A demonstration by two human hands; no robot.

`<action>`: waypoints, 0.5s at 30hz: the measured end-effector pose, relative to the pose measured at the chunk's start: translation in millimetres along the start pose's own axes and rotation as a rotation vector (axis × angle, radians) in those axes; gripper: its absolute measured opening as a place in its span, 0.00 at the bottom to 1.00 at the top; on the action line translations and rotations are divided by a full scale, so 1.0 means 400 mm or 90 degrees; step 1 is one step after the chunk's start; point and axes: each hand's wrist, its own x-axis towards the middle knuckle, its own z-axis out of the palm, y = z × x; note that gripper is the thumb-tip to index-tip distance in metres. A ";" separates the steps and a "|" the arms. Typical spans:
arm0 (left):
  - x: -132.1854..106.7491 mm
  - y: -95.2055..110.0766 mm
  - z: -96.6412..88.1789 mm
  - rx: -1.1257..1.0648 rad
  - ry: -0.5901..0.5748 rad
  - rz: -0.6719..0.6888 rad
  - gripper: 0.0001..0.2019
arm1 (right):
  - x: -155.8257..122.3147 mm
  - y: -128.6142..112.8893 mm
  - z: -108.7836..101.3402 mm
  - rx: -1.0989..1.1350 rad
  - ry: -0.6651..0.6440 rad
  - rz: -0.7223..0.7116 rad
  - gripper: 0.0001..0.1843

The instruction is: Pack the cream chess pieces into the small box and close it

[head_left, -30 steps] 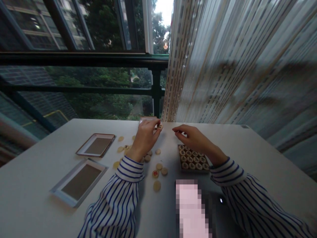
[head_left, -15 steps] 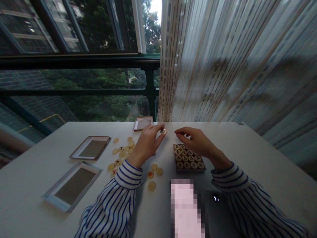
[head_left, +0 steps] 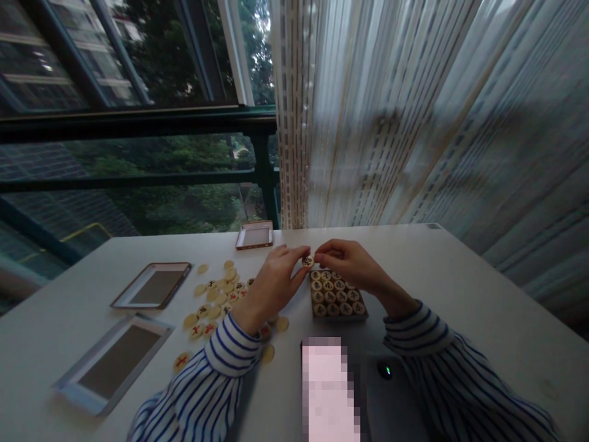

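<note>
Between thumb and fingers, my left hand (head_left: 275, 281) pinches a round Chinese chess piece (head_left: 308, 261) with a dark character, raised over the table. My right hand (head_left: 352, 263) comes in from the other side, fingers drawn together, its fingertips at the piece's right edge. Whether they grip it is hidden. Below the right hand, a square box (head_left: 340, 318) holds rows of dark-lettered pieces; the hand covers its far right corner. To the left of my left hand, many loose pieces (head_left: 209, 329) lie scattered, some face down, some with red or black characters. My left forearm hides part of them.
Two shallow trays (head_left: 151, 285) (head_left: 115, 362) lie at the left, and a smaller tray (head_left: 254, 235) sits at the far edge. A phone with a blurred pink screen (head_left: 324, 393) and a dark device (head_left: 385, 370) are at the near side. A curtain (head_left: 368, 123) hangs behind the table (head_left: 442, 276).
My hands have come together, so the right fingertips now reach the piece held in the left. The view has turned slightly to the right, and more loose pieces show beside my left arm.
</note>
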 end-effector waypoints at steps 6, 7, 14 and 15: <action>0.001 0.020 0.006 0.009 0.003 0.012 0.15 | -0.006 -0.015 -0.007 0.010 0.010 0.002 0.09; 0.003 0.025 0.006 0.010 0.006 0.013 0.15 | -0.007 -0.018 -0.008 0.014 0.012 0.000 0.08; 0.040 0.049 0.007 -0.055 0.036 -0.084 0.19 | -0.009 -0.039 -0.031 0.066 0.077 -0.012 0.08; 0.048 0.052 0.010 -0.090 0.036 -0.125 0.20 | -0.008 -0.038 -0.036 0.080 0.090 -0.021 0.08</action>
